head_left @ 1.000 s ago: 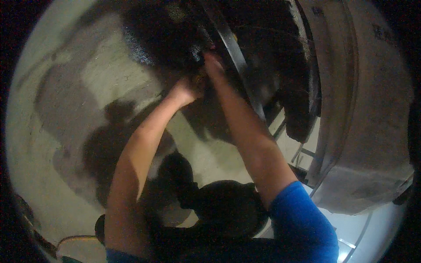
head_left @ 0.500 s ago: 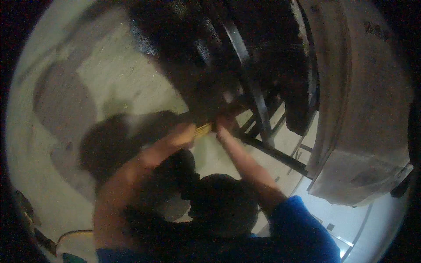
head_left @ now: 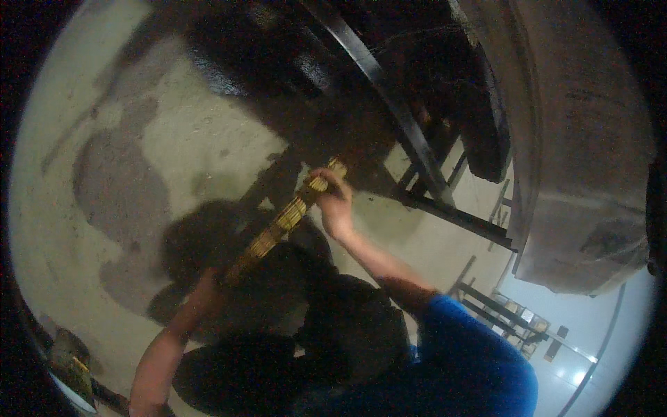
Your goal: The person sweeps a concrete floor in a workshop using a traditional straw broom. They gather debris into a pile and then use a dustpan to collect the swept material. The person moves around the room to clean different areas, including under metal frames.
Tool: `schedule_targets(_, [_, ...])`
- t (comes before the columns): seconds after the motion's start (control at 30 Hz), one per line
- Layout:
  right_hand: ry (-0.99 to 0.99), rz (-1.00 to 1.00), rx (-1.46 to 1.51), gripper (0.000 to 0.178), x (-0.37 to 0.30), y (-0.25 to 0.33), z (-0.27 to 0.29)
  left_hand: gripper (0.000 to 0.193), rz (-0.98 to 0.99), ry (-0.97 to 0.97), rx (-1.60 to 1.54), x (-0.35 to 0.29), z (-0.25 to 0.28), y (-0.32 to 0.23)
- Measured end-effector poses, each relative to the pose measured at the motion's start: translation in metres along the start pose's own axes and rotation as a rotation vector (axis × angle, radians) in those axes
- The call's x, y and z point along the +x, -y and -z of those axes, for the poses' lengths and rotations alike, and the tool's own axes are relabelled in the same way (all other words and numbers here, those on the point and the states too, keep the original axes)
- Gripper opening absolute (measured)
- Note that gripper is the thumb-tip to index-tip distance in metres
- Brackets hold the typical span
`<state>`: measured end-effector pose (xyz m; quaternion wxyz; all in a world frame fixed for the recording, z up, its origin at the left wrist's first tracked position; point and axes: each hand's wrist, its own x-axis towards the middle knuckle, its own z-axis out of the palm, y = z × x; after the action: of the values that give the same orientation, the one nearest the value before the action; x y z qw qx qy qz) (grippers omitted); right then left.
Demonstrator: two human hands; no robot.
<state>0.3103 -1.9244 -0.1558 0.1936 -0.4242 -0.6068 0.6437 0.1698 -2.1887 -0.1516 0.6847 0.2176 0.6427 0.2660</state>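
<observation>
A long, narrow bundle of thin yellow sticks (head_left: 287, 217) lies slantwise across the middle of the view, above the floor. My right hand (head_left: 333, 201) is closed around its upper part, near the far end, which pokes out beyond the fingers. At the lower, near end my left hand (head_left: 207, 293) grips the bundle. That hand is in shadow, so its fingers show poorly. What the sticks are made of I cannot tell.
Ahead stands a dark metal frame with a long bar (head_left: 375, 76) and a lower rail (head_left: 465, 224). A large grey-brown sheet (head_left: 580, 153) hangs at the right. Dark damp patches (head_left: 121, 184) mark the pale floor (head_left: 219, 135). Further metal framing (head_left: 500, 313) stands lower right.
My hands have moved apart along the bundle, the left one down and toward me. Much more of the sticks shows between them. The view has shifted slightly.
</observation>
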Motion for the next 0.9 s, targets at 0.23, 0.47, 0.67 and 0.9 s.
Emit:
schedule_targets(0.23, [-0.341, 0.119, -0.076, 0.032, 0.114, -0.07, 0.077, 0.025, -0.508, 0.084, -0.433, 0.14, -0.075, -0.079])
schedule_targets(0.47, [-0.356, -0.023, -0.215, 0.031, 0.151, -0.045, 0.137, 0.032, -0.256, -0.12, 0.231, 0.207, -0.078, -0.196])
schedule_targets(0.67, [-0.337, -0.083, -0.247, 0.031, 0.141, -0.027, 0.16, 0.036, -0.198, -0.043, 0.317, 0.208, -0.075, -0.201])
schedule_targets(0.9, [-0.482, -0.062, -0.491, 0.032, 0.077, -0.021, 0.081, 0.046, -0.413, 0.105, 0.202, 0.172, -0.064, -0.082])
